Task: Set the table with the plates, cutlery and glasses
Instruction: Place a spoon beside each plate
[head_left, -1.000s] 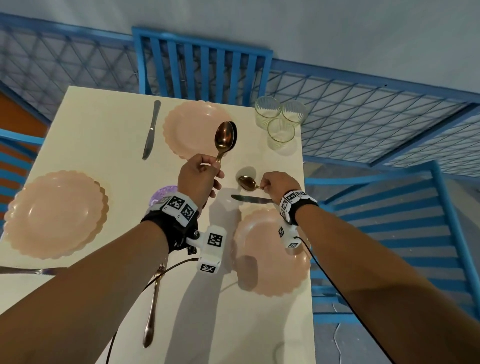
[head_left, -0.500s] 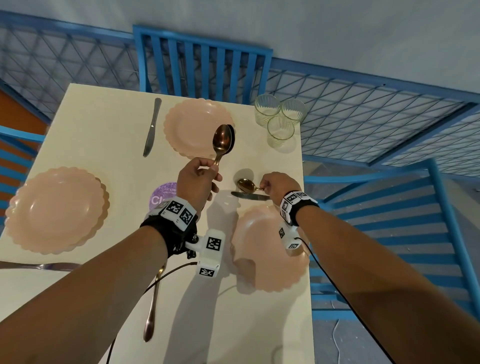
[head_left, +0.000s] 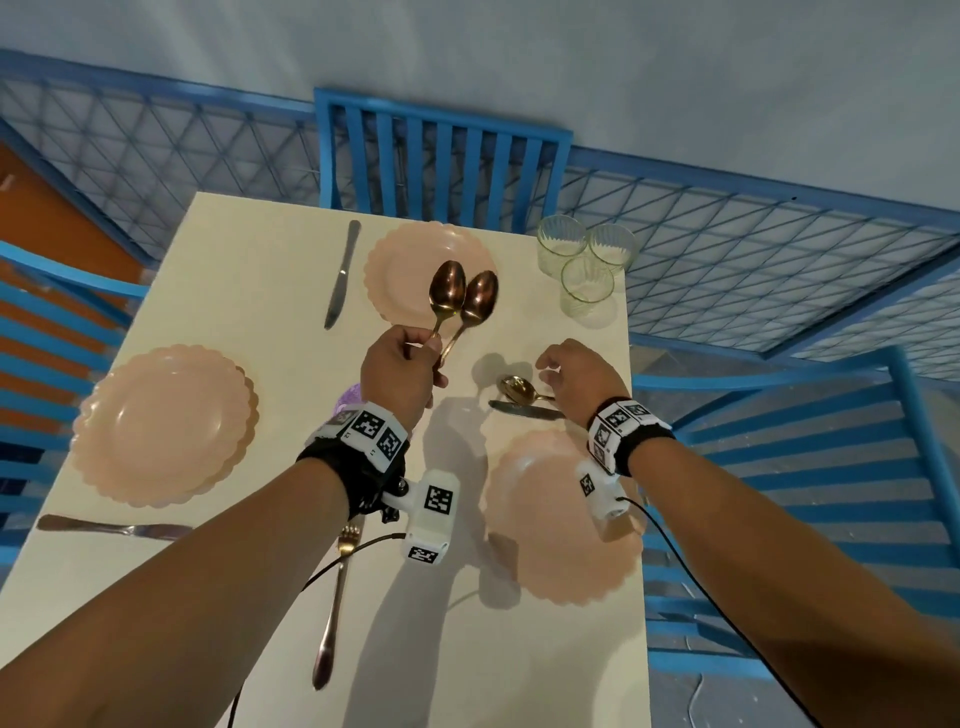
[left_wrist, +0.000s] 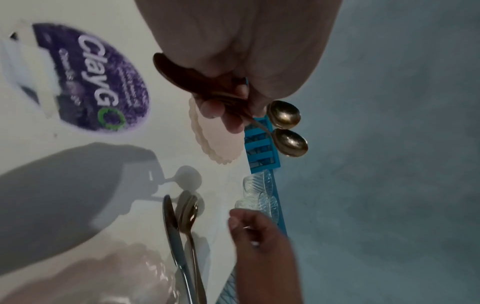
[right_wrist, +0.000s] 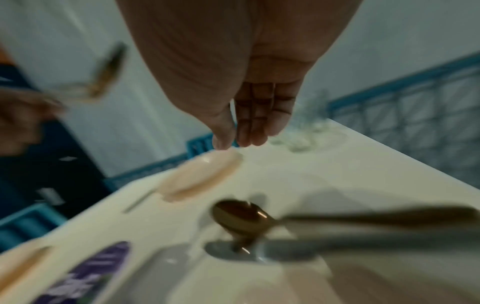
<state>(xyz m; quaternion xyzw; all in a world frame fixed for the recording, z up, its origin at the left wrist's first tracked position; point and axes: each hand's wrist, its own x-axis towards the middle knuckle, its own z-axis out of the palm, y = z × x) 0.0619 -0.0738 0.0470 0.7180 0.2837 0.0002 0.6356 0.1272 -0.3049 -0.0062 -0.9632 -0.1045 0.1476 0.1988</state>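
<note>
Head view, left hand (head_left: 397, 371): at frame centre, raised above the desk (head_left: 249, 270), fingers curled round the handles of two copper spoons (head_left: 464, 296) whose bowls fan apart, pointing to the top of the frame.
Head view, right hand (head_left: 582, 374): right of centre, fingers loosely bent and holding nothing, just above the handle of the gold spoon (head_left: 522, 389).
Head view, gold spoon and knife: the spoon lies on the desk just beside a steel knife (head_left: 524, 410), both directly above the near plate (head_left: 561, 519) at lower right.
Head view, other settings: a far plate (head_left: 400, 260) at top centre with a second knife (head_left: 340, 273) to its left; a left plate (head_left: 161, 423) with a third knife (head_left: 111, 527) below it; a fork (head_left: 335, 603) at lower centre.
Head view, glasses (head_left: 587, 262): three, clustered at the upper right corner of the desk.
Left wrist view, left hand (left_wrist: 233, 72): fingers wrapped around both spoon handles; the two bowls (left_wrist: 287, 130) stand side by side at mid-frame.
Left wrist view, sticker (left_wrist: 96, 80): purple oval on the desk, upper left.
Right wrist view, right hand (right_wrist: 246, 86): blurred; fingers extended and close together, nothing held.
Right wrist view, cutlery: the gold spoon (right_wrist: 244, 219) and knife (right_wrist: 272, 250) lie below the fingers, apart from them.
</note>
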